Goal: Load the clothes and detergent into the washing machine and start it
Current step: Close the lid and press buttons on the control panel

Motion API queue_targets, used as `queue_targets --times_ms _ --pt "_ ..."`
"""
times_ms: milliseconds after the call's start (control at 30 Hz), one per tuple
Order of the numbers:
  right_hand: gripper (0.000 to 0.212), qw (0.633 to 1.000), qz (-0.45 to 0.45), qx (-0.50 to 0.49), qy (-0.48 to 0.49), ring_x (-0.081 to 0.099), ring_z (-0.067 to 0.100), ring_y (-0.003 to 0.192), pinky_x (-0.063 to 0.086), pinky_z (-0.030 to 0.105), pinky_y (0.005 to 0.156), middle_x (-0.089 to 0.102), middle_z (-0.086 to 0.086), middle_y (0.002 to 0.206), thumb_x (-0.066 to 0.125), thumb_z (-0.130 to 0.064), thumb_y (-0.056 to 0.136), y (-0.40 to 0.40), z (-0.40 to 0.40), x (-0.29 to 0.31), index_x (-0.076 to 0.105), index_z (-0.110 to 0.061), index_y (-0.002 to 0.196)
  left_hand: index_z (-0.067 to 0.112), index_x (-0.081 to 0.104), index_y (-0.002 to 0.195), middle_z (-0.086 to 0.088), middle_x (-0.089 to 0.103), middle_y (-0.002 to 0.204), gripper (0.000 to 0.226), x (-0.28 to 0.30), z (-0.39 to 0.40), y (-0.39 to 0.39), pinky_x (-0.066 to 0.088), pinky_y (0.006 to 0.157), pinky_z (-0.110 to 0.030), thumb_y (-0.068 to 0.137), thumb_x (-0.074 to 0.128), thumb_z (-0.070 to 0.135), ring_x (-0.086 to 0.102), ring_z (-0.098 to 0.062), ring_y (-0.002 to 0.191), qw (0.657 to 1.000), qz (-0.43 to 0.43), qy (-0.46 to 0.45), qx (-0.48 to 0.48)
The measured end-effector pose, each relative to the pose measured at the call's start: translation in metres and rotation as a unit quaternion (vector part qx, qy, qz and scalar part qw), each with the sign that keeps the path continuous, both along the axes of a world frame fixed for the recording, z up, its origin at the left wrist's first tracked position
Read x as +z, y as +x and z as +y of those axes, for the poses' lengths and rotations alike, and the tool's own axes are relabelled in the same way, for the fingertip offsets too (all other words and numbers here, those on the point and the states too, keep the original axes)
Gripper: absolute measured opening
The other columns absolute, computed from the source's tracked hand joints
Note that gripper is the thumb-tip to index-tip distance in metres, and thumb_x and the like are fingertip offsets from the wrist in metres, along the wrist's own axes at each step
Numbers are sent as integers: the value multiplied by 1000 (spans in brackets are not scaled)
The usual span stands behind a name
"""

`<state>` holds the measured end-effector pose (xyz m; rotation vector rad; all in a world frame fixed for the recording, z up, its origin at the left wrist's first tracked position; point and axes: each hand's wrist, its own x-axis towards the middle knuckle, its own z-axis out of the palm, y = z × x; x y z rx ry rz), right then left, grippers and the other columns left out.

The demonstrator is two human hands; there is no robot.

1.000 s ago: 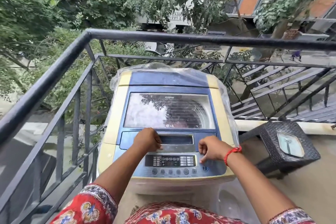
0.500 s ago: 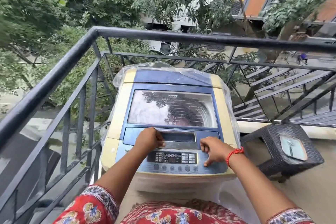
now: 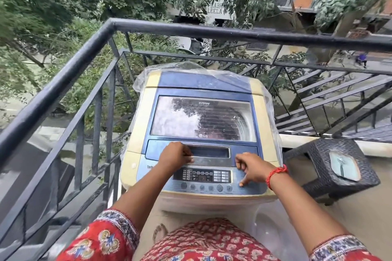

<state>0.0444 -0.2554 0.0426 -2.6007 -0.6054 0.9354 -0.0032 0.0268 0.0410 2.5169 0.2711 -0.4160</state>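
A yellow and blue top-loading washing machine (image 3: 137,133) stands on a balcony with its glass lid (image 3: 203,118) closed. Clear plastic wraps its back and sides. My left hand (image 3: 175,153) rests curled on the left end of the lid's handle recess. My right hand (image 3: 251,168) is over the right end of the control panel (image 3: 201,176), fingers curled and the index finger pressing down near the rightmost button. A red thread bracelet circles that wrist. No clothes or detergent are in view.
A black metal railing (image 3: 63,78) runs along the left and behind the machine. A dark wicker stool (image 3: 316,154) with a small framed object on top stands to the right. Trees and a street lie beyond.
My right index finger has extended down onto the panel's right end. My head has tilted, so the machine sits lower and more to the right in view. The left hand keeps its place.
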Motion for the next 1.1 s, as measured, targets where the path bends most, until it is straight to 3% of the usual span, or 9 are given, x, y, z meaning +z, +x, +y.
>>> queue_targets --times_ms 133,267,400,500,567,667,800,967,1100 --pt "57 1000 10 7 -3 41 7 62 37 15 53 48 -6 78 96 -26 46 2 2 2 47 -23 75 21 76 87 -2 74 87 23 -2 2 1 37 63 -23 73 80 38 67 -19 83 1000 -6 7 -11" --pt "48 1000 22 0 9 46 6 60 37 16 53 55 -6 75 92 -39 52 6 -1 3 53 -25 76 19 75 94 -4 74 92 25 -4 3 0 42 67 -25 77 77 36 66 -22 89 999 -17 14 -35" --pt "30 983 13 -106 151 56 7 59 43 22 61 64 -5 69 66 -51 83 -3 11 6 63 -23 72 22 74 99 0 74 97 25 -7 5 -3 44 70 -24 80 74 39 66 -20 92 997 -39 29 -60" --pt "35 929 55 -211 299 72 19 81 53 28 77 74 8 82 52 -33 97 -11 28 8 73 -11 80 24 72 102 1 74 99 26 -7 7 -3 47 72 -27 80 73 39 66 -20 94 995 -55 25 -74" --pt "34 896 85 -236 365 72 28 87 56 32 83 74 17 87 51 -23 99 -17 38 4 73 -1 86 23 73 105 3 74 102 27 -5 5 -5 48 74 -20 81 74 34 68 -10 93 992 -94 -26 -83" --pt "33 887 97 -221 395 72 24 84 56 26 80 73 21 89 47 -11 100 -24 54 -3 71 10 91 13 76 97 9 73 90 18 9 -7 -12 39 66 -2 87 70 26 62 15 77 977 -131 -151 -79" --pt "30 892 97 -193 397 72 15 83 56 28 82 74 14 88 51 -14 97 -30 69 -19 74 2 90 14 79 85 1 76 81 30 2 -15 -19 54 69 -30 93 60 36 71 -9 79 969 -86 -227 -51" --pt "40 853 162 -217 447 71 30 95 54 37 92 72 21 97 46 -23 96 -27 64 -30 72 7 97 7 78 83 0 76 82 32 -8 -8 -16 53 72 -21 96 58 27 71 -4 77 945 -73 -318 -27" --pt "43 828 213 -217 471 69 32 99 53 34 91 71 23 101 40 -24 97 -22 61 -34 70 6 101 -7 73 87 -4 76 81 40 -12 -5 -12 52 71 -20 99 50 22 71 -9 76 902 -22 -432 6"
